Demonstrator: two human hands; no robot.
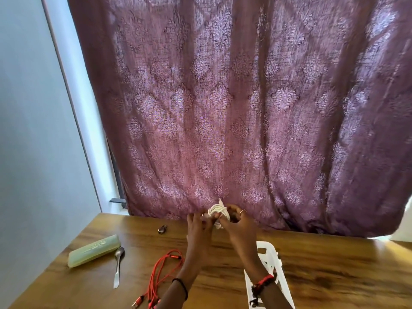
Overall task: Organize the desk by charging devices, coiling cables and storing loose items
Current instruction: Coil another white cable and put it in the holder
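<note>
The fingers [234, 216] of both hands pinch a white cable [217, 209] wound into a small bundle. The bundle stands tall, with one end poking up. The left hand [198, 225] and right hand [238, 223] hold it above the far side of the tabletop [334, 266], beyond a red cable [161, 272].

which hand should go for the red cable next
Likely the left hand: the red cable lies on its side of the desk, beside its forearm. The right hand would have to cross over. Both hold the white cable now.
</note>
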